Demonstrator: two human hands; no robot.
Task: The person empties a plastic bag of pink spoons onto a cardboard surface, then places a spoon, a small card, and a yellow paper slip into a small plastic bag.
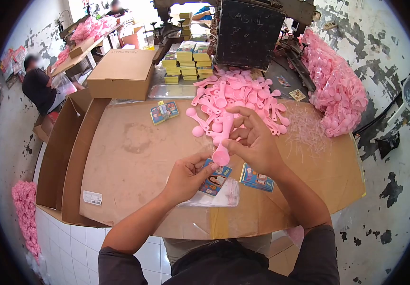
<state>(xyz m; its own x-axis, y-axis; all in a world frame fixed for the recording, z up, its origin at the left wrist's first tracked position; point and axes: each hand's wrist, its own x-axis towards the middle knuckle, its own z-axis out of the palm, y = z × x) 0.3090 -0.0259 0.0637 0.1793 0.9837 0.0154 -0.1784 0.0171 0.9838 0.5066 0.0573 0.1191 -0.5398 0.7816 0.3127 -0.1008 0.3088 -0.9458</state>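
The person's left hand [190,178] pinches a blue printed card [218,182] between thumb and fingers, the card tilted and reaching out past the fingertips on the side toward the right hand [251,141]. The right hand closes around a pink spoon [221,154], thumb against its handle and bowl end pointing down toward the left hand. The bowl sits right at the left thumb and overlaps the card's upper edge in this view; whether spoon and card touch cannot be told. Under the left hand and its card lie clear plastic bags [231,200], flat on the cardboard-covered table [134,164]. A small stack of blue cards [257,179] rests just below the right hand, near its wrist. Directly beyond the right hand spreads a loose pile of pink spoons [250,97], its nearest pieces close to the fingers. To the right of that hand, thin clear strips [309,133] lie scattered, and farther out stands a large bag of pink spoons [338,85]. Well beyond the left hand is a banded bundle of cards [164,113], with taller card stacks [186,61] farther on and a closed cardboard box [119,71] to their left.
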